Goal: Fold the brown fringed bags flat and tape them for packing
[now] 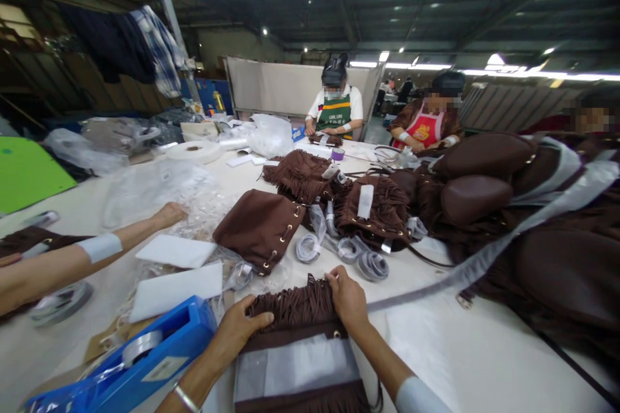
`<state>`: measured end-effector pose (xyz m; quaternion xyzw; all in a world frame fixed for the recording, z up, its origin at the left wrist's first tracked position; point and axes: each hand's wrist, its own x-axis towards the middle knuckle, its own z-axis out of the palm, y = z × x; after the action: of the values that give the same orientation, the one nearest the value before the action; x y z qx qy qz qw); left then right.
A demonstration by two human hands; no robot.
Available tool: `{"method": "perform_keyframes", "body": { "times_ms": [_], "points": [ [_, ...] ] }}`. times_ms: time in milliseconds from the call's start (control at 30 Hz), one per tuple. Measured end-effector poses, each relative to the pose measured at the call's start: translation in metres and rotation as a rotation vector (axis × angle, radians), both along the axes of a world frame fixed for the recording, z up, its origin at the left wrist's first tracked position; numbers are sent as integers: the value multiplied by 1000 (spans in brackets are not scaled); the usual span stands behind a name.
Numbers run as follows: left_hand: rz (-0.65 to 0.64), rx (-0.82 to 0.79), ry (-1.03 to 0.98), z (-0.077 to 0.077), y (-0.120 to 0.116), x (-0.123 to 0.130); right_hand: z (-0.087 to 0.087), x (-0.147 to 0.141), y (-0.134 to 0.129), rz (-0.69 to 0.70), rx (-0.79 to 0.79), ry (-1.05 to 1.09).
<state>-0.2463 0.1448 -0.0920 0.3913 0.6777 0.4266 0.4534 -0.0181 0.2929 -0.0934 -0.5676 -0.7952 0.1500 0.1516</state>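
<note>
the lower edge cuts off our dark brown fringed suede bag (296,335) and blue plastic tape dispenser (159,361); pixel blocks hide three workers' faces.

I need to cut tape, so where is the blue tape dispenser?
In the head view, the blue tape dispenser sits at lower left, beside the left hand.

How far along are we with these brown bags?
Done, apparently: film lies across the near bag. In hand: the left hand and right hand hold its fringe. Perhaps left: the smooth bag beyond, which shows no film across it.
</note>
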Motion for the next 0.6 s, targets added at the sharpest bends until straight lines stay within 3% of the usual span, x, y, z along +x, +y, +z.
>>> {"method": "perform_keyframes", "body": {
  "times_ms": [133,233,467,600],
  "points": [
    [-20,-11,3,7,3,-1,8,2,2,279,183,119],
    [-17,-42,37,9,10,-1,10,-1,6,451,165,50],
    [52,-21,173,-5,14,-1,-2,-8,19,529,243,-102],
    [107,11,221,-3,10,-1,-10,-10,20,510,303,-123]
  ]
}}
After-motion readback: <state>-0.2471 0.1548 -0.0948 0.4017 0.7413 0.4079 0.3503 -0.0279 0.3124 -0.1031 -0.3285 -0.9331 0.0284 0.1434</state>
